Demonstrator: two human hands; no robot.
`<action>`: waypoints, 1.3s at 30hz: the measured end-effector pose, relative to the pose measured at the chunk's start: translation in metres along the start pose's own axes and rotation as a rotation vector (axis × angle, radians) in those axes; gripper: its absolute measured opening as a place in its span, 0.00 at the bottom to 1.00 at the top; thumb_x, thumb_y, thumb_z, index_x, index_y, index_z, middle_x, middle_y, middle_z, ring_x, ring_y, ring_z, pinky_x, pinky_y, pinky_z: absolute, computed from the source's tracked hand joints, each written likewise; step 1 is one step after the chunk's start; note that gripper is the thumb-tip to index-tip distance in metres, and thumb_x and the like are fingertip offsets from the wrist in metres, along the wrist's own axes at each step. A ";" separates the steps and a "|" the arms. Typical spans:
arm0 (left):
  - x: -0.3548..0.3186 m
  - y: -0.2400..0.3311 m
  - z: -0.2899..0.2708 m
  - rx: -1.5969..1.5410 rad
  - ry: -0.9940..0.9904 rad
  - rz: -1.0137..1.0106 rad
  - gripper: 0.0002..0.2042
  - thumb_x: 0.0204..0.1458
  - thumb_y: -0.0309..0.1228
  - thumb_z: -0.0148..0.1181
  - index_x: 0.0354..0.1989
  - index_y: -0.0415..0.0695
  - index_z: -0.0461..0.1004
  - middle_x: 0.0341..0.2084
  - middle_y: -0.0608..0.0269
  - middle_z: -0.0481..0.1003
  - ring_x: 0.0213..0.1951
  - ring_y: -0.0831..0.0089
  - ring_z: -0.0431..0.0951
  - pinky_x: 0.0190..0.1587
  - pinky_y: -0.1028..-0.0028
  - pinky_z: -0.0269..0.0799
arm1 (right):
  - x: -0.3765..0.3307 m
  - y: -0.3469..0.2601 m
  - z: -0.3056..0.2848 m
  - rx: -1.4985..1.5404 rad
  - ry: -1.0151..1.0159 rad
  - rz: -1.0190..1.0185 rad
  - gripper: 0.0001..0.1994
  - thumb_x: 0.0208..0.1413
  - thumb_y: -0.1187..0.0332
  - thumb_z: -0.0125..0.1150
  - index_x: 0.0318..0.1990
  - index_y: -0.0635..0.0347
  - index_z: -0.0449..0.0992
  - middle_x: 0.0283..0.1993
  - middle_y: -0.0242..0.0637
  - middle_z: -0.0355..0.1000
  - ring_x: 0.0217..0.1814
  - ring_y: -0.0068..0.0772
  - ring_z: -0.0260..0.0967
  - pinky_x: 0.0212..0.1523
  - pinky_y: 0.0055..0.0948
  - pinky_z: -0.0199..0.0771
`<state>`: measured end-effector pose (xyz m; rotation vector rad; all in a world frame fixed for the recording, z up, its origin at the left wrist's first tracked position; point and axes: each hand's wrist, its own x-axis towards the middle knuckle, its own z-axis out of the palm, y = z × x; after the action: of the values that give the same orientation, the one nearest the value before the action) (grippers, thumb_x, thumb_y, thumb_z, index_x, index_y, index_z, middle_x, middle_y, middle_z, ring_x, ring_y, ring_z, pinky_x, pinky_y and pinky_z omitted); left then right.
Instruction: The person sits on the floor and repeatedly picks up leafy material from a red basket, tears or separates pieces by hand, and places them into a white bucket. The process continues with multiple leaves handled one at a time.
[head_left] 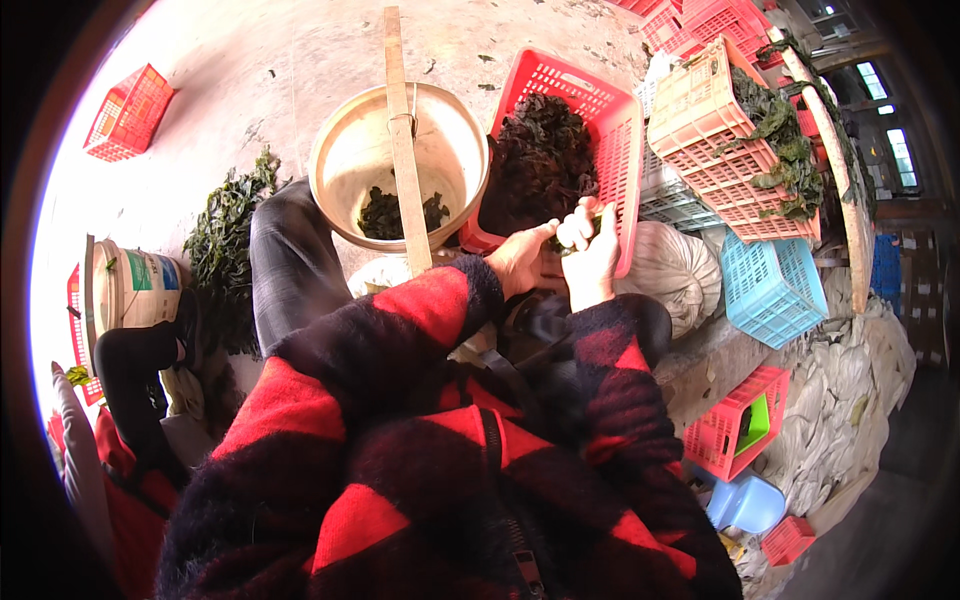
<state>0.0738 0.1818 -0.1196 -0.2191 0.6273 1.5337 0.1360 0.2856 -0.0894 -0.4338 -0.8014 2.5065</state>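
Note:
My left hand [522, 260] and my right hand [590, 250] meet at the near rim of a red plastic crate [620, 130] full of dark green leaves [540, 160]. Both hands pinch a small piece of dark leaf [572, 243] between them; the right fingers curl over it. My sleeves are fuzzy, red and black. A round metal basin [345, 150] stands just left of the crate with a few leaves [385, 215] at its bottom. A wooden stick [403, 130] lies across the basin.
Stacked pink crates [715, 120] with greens and a blue crate [770, 285] stand at right, beside a white sack [675, 270]. A leaf pile [225, 240] lies on the concrete floor at left, near a tipped bucket [135, 285]. Another person's dark leg [135, 390] is at lower left.

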 end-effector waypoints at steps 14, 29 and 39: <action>-0.031 0.032 -0.003 0.128 0.010 0.365 0.03 0.57 0.31 0.54 0.31 0.49 0.72 0.24 0.70 0.71 0.29 0.75 0.72 0.38 0.68 0.69 | -0.009 -0.004 0.033 -1.149 0.010 -0.363 0.23 0.68 0.53 0.37 0.47 0.61 0.76 0.50 0.37 0.74 0.56 0.32 0.69 0.59 0.34 0.65; -0.075 0.058 -0.004 1.559 0.425 1.146 0.17 0.39 0.23 0.58 0.42 0.43 0.74 0.33 0.51 0.72 0.35 0.51 0.75 0.38 0.60 0.72 | 0.018 -0.009 0.046 -1.523 -0.463 0.030 0.19 0.64 0.60 0.49 0.34 0.72 0.72 0.24 0.47 0.66 0.28 0.31 0.67 0.31 0.38 0.65; -0.092 0.090 0.004 1.853 -0.138 1.084 0.14 0.42 0.20 0.59 0.40 0.43 0.77 0.35 0.57 0.75 0.38 0.57 0.78 0.41 0.65 0.74 | 0.016 -0.015 0.030 -0.681 -0.645 0.775 0.18 0.58 0.49 0.59 0.31 0.55 0.74 0.18 0.20 0.53 0.18 0.14 0.47 0.19 0.19 0.46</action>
<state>-0.0045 0.1097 -0.0469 1.8378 1.9242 1.2230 0.1149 0.2906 -0.0595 -0.1337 -2.1057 3.0470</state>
